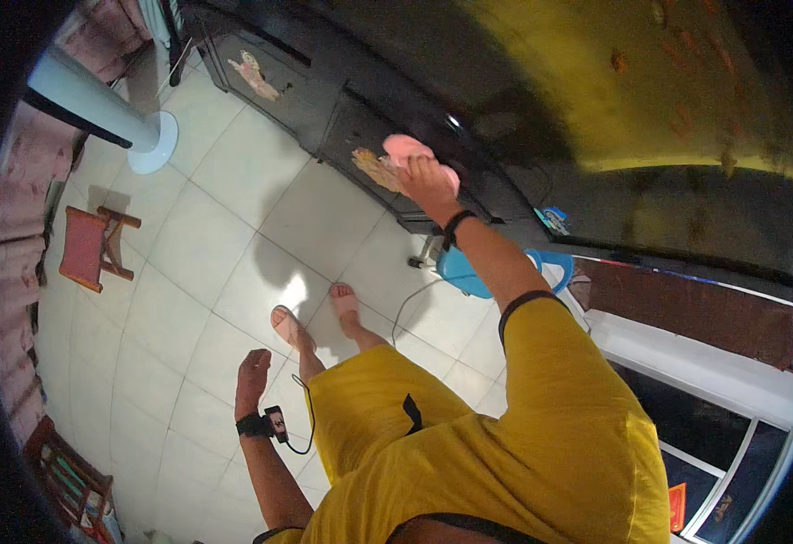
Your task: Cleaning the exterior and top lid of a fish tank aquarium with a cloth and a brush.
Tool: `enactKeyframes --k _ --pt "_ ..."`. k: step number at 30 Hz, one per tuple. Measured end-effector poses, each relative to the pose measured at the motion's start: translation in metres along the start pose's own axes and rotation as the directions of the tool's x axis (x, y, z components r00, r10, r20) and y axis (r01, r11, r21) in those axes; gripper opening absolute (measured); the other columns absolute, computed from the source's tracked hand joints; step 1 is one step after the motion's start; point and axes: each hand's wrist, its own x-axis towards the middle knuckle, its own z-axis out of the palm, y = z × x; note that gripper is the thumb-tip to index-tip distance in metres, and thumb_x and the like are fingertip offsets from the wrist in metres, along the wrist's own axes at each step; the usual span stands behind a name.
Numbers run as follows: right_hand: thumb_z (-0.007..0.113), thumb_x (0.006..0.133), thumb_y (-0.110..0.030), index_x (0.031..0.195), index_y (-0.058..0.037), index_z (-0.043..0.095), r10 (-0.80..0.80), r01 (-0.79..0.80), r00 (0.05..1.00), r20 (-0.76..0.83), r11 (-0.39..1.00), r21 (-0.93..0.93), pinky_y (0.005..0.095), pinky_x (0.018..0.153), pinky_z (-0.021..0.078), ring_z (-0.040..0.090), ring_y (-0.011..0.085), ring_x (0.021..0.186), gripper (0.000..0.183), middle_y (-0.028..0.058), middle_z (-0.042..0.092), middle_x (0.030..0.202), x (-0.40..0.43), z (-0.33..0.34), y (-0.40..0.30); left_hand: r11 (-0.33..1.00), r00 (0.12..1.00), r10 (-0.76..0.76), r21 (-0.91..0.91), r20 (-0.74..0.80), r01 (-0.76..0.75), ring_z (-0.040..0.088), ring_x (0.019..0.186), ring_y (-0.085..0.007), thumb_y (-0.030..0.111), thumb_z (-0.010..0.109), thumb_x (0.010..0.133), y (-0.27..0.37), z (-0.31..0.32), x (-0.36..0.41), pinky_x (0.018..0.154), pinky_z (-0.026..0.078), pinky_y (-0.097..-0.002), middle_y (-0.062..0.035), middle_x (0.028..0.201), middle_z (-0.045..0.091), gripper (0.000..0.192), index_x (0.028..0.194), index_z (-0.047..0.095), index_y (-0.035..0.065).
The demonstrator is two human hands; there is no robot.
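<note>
My right hand (427, 182) is stretched forward, its fingers pressed on a pink cloth (406, 146). The cloth lies against the dark cabinet (315, 112), beside a worn, patchy decal (372, 168) that it partly covers. Above the cabinet stands a large glossy dark screen (641, 115) with a yellow reflection in it. Down at my side hangs my left hand (253, 372), fingers loosely curled and nothing in them. A black band with a small device (276, 423) and a cable is on that wrist. Another decal (255, 75) shows farther left on the cabinet.
Pale floor tiles (226, 204) lie under my sandalled feet. A blue plastic object (464, 272) and a thin cable (406, 299) are below my right arm. At left stand a pale column on a round base (158, 146), a folding stool (83, 248) and a wooden chair (70, 469).
</note>
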Motion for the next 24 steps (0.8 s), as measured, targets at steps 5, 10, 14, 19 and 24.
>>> enactKeyframes --k 5,10,14,19,24 --pt "0.056 0.085 -0.027 0.107 -0.0123 0.061 0.083 -0.08 0.993 0.088 0.996 -0.037 0.0405 0.082 0.0423 0.054 0.0278 0.098 0.027 0.0091 0.057 0.102 -0.085 -0.007 0.004 0.998 0.998 0.066 -0.02 0.01 -0.066 0.064 0.091 -0.0219 0.035 0.059 0.097 0.005 -0.004 0.02 0.083 0.05 -0.0336 -0.0144 0.099 0.07 0.042 0.114 0.064 -0.0031" --pt "0.055 0.085 -0.028 0.111 -0.0199 0.062 0.067 -0.042 0.985 0.159 0.987 -0.156 0.0404 0.087 0.0388 0.051 0.0241 0.097 0.027 0.004 0.055 0.101 -0.14 -0.004 0.001 0.998 0.998 0.055 -0.003 0.007 -0.055 0.064 0.092 -0.0228 0.033 0.059 0.096 0.013 0.007 0.017 0.084 0.05 -0.0336 -0.0154 0.099 0.07 0.041 0.114 0.063 -0.0035" --pt "0.054 0.085 -0.026 0.111 -0.0177 0.062 0.115 -0.092 0.972 0.203 0.988 -0.121 0.0382 0.082 0.0421 0.053 0.0242 0.096 0.028 0.0059 0.056 0.1 -0.181 -0.01 0.004 0.988 0.99 0.139 -0.064 0.027 -0.137 0.064 0.088 -0.0227 0.031 0.057 0.098 0.001 0.012 0.012 0.082 0.05 -0.0343 -0.0146 0.097 0.07 0.038 0.114 0.063 -0.0035" --pt "0.054 0.086 -0.025 0.115 -0.0087 0.062 0.05 0.015 0.912 0.407 0.988 -0.155 0.0402 0.088 0.044 0.055 0.0299 0.105 0.034 0.0112 0.06 0.111 -0.21 -0.007 0.007 1.0 0.999 0.018 -0.004 0.039 -0.018 0.063 0.086 -0.0217 0.031 0.056 0.098 -0.002 0.009 -0.001 0.08 0.05 -0.0343 -0.0136 0.096 0.069 0.039 0.114 0.063 -0.004" --pt "0.054 0.084 -0.022 0.105 -0.0059 0.067 -0.014 -0.005 0.923 0.385 0.999 0.049 0.0424 0.095 0.0416 0.056 0.0308 0.11 0.029 0.0128 0.063 0.111 -0.194 -0.005 0.018 0.997 1.0 0.009 -0.073 0.023 -0.007 0.063 0.085 -0.0204 0.031 0.056 0.098 0.008 0.001 -0.006 0.078 0.051 -0.0337 -0.012 0.095 0.068 0.04 0.115 0.062 -0.0043"
